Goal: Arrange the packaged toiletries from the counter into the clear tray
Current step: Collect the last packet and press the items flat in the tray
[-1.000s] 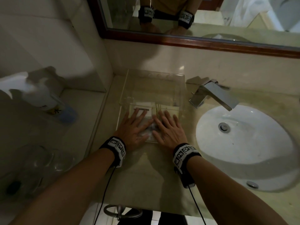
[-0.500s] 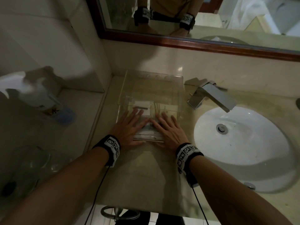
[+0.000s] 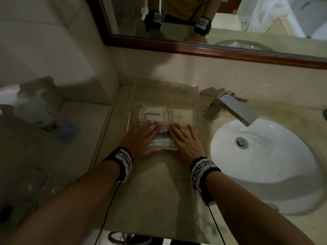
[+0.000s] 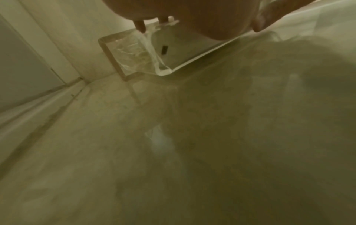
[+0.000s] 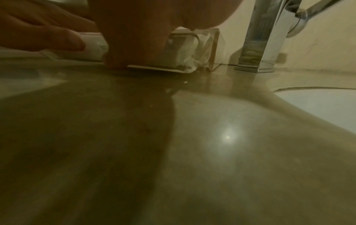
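Observation:
A clear tray (image 3: 164, 89) stands on the beige counter against the back wall, left of the tap. Inside it lie flat packaged toiletries: a white packet (image 3: 153, 114) and a cream packet (image 3: 182, 117) at the back, and a plastic-wrapped packet (image 3: 163, 137) at the front. My left hand (image 3: 141, 137) and right hand (image 3: 184, 138) lie flat side by side on the front packets, fingers straight and spread. The left wrist view shows the tray's near corner (image 4: 163, 71). The right wrist view shows wrapped packets (image 5: 183, 51) under my palm.
A chrome tap (image 3: 230, 107) and a white basin (image 3: 265, 165) lie right of the tray. A pump bottle (image 3: 35, 112) stands on the lower ledge at left, with glassware (image 3: 40, 179) nearer me. A framed mirror (image 3: 212, 23) hangs above.
Both hands slid a little toward the tray's front edge and stayed flat on the packets. The head view shifted slightly.

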